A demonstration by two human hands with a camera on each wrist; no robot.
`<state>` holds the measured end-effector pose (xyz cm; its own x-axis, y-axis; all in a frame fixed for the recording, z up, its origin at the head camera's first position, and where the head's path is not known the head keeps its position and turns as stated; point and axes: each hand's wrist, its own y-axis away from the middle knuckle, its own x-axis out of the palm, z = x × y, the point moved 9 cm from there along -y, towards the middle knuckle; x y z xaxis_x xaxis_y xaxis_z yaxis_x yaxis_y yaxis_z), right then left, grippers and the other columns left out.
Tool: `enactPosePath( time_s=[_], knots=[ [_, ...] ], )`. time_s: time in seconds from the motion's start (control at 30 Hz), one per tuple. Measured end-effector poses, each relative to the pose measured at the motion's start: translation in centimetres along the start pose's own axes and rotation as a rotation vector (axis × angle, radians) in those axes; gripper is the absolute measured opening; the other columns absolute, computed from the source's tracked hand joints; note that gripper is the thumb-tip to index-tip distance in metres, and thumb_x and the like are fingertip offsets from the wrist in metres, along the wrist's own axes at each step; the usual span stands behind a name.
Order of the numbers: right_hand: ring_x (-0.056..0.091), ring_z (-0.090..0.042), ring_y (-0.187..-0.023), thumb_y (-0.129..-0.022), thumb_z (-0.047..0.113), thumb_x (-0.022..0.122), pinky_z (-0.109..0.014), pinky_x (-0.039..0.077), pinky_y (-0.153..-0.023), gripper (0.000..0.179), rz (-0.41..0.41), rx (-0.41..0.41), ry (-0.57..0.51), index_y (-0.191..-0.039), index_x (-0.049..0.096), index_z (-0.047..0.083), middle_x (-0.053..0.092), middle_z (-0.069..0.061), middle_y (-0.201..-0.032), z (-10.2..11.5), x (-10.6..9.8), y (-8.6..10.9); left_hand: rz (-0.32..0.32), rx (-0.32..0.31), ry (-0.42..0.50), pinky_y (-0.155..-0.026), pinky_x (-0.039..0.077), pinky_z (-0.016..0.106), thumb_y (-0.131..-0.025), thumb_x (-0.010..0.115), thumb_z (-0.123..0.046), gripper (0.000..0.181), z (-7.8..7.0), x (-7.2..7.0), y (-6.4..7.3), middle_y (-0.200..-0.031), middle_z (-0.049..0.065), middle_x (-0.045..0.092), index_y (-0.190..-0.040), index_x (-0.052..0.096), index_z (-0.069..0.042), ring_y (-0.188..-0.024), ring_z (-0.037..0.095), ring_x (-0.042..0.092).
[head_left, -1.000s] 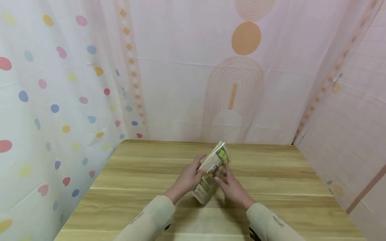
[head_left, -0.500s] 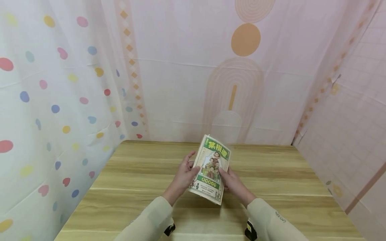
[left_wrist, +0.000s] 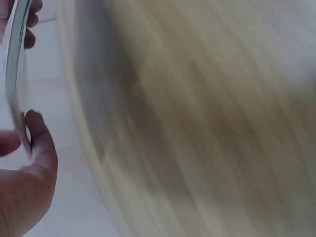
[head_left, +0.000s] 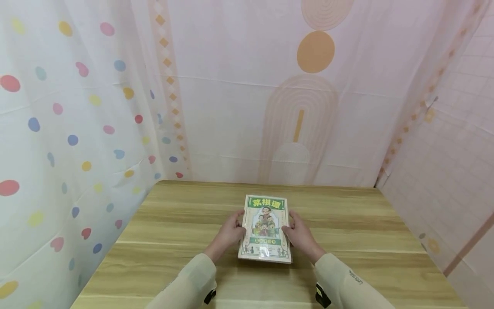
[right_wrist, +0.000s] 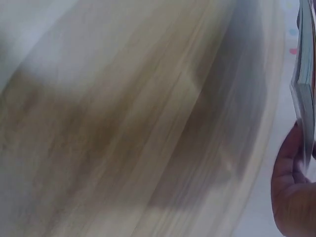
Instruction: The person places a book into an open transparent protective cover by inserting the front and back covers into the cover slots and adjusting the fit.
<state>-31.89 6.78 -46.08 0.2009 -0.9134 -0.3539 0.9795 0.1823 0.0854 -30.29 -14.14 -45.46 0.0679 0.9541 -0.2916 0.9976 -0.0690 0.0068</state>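
Note:
A thin book (head_left: 265, 227) with a green and cream cover, yellow title characters and cartoon figures faces up between my two hands. My left hand (head_left: 228, 235) grips its left edge, thumb on the cover and fingers beneath. On the opposite edge, my right hand (head_left: 301, 236) holds it the same way. In the left wrist view the book (left_wrist: 15, 54) appears edge-on, raised above the table. The right wrist view shows the page edges of the book (right_wrist: 307, 74) pinched between thumb and fingers.
The wood-grain table (head_left: 177, 223) spreads out beneath the hands. Behind it hangs a pale curtain (head_left: 224, 128) with an arch pattern. A dotted curtain (head_left: 73, 180) stands at the left, a pale patterned one (head_left: 447, 180) at the right.
The book, earlier tilted and turned partly edge-on, has swung round to lie squarely face up and has come lower. Both hands have shifted to its left and right edges.

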Motion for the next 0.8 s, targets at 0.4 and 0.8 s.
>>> enactPosePath(
  time_s=[0.4, 0.8],
  knots=[
    [0.064, -0.028, -0.096, -0.096, 0.002, 0.058, -0.043, 0.055, -0.081, 0.060, 0.046, -0.147, 0.249, -0.149, 0.031, -0.009, 0.060, -0.024, -0.121, 0.0, 0.6, -0.1, 0.020, 0.031, -0.190, -0.068, 0.058, 0.037, -0.083, 0.061, 0.013, 0.071, 1.4, 1.2, 0.0, -0.111, 0.025, 0.062, -0.148, 0.032, 0.008, -0.082, 0.026, 0.065],
    [0.046, -0.043, -0.131, -0.096, 0.004, 0.060, -0.056, 0.036, -0.108, 0.065, 0.015, -0.130, 0.343, -0.150, 0.028, -0.010, 0.043, -0.030, -0.146, -0.6, 0.8, -0.7, -0.023, 0.010, -0.307, -0.099, 0.046, 0.053, -0.085, 0.061, 0.012, 0.067, 1.6, 1.4, -0.5, -0.141, 0.030, 0.045, -0.147, 0.036, 0.008, -0.119, 0.043, 0.055]
  ],
)
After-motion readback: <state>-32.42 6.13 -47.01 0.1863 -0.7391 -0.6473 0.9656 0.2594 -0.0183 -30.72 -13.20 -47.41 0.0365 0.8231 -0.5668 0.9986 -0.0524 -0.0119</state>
